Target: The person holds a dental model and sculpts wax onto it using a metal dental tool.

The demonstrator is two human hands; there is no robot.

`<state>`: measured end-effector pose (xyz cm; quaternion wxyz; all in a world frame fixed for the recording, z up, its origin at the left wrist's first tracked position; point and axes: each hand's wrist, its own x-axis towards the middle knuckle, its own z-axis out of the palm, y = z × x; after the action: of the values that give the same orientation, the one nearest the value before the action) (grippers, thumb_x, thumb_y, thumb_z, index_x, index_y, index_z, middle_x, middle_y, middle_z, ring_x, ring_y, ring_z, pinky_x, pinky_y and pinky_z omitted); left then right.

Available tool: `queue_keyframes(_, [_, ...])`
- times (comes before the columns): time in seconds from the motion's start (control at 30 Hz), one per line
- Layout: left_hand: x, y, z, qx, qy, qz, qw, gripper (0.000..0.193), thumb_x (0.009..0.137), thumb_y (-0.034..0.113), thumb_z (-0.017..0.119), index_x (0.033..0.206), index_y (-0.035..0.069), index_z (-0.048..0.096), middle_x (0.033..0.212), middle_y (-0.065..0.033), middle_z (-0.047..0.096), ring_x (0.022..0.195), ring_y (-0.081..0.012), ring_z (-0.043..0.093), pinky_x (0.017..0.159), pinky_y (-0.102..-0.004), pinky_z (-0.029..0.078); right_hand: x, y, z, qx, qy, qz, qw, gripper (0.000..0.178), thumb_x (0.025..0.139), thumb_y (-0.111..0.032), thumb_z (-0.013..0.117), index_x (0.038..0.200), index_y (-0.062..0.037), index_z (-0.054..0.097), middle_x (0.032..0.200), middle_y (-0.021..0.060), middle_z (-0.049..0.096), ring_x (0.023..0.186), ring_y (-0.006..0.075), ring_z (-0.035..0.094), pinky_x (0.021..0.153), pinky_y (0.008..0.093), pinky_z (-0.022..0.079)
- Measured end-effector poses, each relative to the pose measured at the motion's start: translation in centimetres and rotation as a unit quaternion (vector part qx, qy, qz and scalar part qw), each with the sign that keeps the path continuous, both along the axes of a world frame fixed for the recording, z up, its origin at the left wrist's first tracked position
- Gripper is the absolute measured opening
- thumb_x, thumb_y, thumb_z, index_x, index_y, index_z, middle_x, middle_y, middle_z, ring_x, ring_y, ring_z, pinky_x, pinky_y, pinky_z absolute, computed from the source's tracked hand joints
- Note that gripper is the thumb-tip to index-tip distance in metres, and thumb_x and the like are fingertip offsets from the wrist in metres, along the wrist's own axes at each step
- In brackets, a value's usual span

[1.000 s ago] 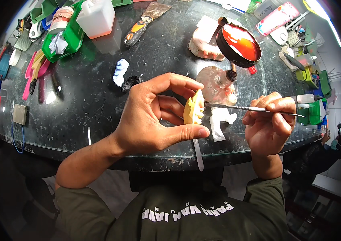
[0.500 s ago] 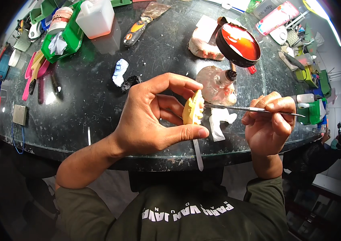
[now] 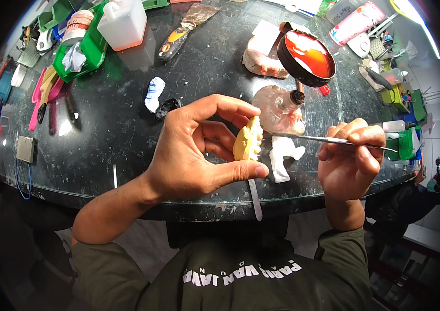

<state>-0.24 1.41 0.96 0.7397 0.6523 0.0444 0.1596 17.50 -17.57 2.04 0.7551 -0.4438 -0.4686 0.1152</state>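
Dark scuffed bench [image 3: 106, 129]. Left hand [image 3: 186, 158] curled, gripping yellow dental cast [image 3: 246, 141] between thumb and fingers, above bench near front edge. Right hand [image 3: 349, 163] pinching slim metal tool [image 3: 326, 139], tip just right of cast, small gap showing. White piece [image 3: 281, 161] on bench. Beyond: red-filled pan [image 3: 308, 56], glass burner [image 3: 279, 110]; scraper [image 3: 179, 39] farther left; blue piece [image 3: 153, 94] beside black lump [image 3: 166, 109].

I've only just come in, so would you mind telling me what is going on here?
The person's left hand grips a yellow dental model between thumb and fingers. The right hand holds a thin metal tool, its tip pointing toward the model across a gap. A dark, red-filled dish stands beyond.
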Motion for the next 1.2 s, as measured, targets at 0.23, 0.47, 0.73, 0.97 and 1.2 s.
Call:
queue_keyframes(0.23, [0.2,-0.2,-0.1,0.017,0.018,0.028,0.999,0.065,0.070,-0.004,0.089,0.126,-0.004,0.057,0.111,-0.0102,0.064,0.089,-0.0121,0.069,0.077,-0.0248,0.061,2.0,-0.3,1.3,0.069,-0.111,-0.186,0.974,0.027,0.095,-0.020,0.046,0.111,0.0022,0.052,0.089,0.0205,0.060,0.058,0.0253,0.064,0.046,0.0285,0.045])
queue_keyframes(0.47, [0.3,-0.4,-0.2,0.015,0.033,0.023,0.999,0.063,0.073,-0.007,0.085,0.128,-0.005,0.056,0.112,-0.0122,0.066,0.094,-0.0152,0.070,0.084,-0.0283,0.061,2.4,0.7,2.3,-0.004,-0.109,-0.253,0.961,0.020,0.096,-0.005,0.048,0.109,0.0065,0.057,0.083,0.0191,0.072,0.063,0.0222,0.069,0.051,0.0252,0.047])
queue_keyframes(0.73, [0.3,-0.3,0.2,-0.009,0.034,0.019,0.999,0.063,0.075,-0.008,0.083,0.132,-0.007,0.054,0.119,-0.0162,0.066,0.096,-0.0159,0.070,0.088,-0.0300,0.060,2.7,0.4,2.2,-0.028,-0.067,-0.227,0.971,0.021,0.098,-0.006,0.049,0.110,0.0064,0.059,0.085,0.0178,0.073,0.066,0.0227,0.071,0.050,0.0252,0.047])
queue_keyframes(0.97, [0.3,-0.1,-0.2,0.037,0.016,0.026,0.999,0.063,0.074,-0.008,0.084,0.130,-0.006,0.056,0.114,-0.0131,0.066,0.094,-0.0125,0.068,0.083,-0.0273,0.061,3.0,-0.2,2.2,0.052,-0.026,-0.187,0.981,0.025,0.096,-0.012,0.046,0.110,0.0065,0.057,0.081,0.0193,0.070,0.062,0.0235,0.068,0.049,0.0264,0.046])
queue_keyframes(1.2, [0.2,0.1,-0.2,0.054,0.009,0.031,0.998,0.061,0.073,-0.009,0.083,0.128,-0.006,0.056,0.112,-0.0125,0.065,0.094,-0.0119,0.068,0.082,-0.0270,0.062,0.9,-0.7,1.1,0.013,-0.066,-0.088,0.994,0.024,0.092,-0.016,0.044,0.106,0.0024,0.052,0.081,0.0181,0.058,0.053,0.0216,0.059,0.046,0.0276,0.042])
